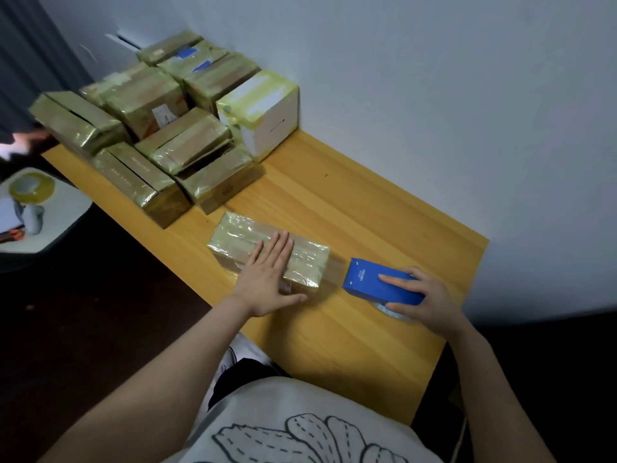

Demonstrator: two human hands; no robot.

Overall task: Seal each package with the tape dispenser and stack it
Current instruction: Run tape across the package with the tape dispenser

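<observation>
No writing was legible.
The blue tape dispenser [380,282] bore a small pale logo, and one taped package [143,98] in the pile carried a white label [163,116]; both were too blurred to read.

Honey-yellow wood-grain surface [360,332]; a bright blue tape dispenser [374,279]; a brown package [233,237] glazed in shiny yellowish tape; stacked packages [147,101] in the same olive-gold sheen; one white box [277,118] with yellow-green bands; a white shirt [283,406] printed with black dashed-outline leaves; pale grey wall [434,95].
</observation>
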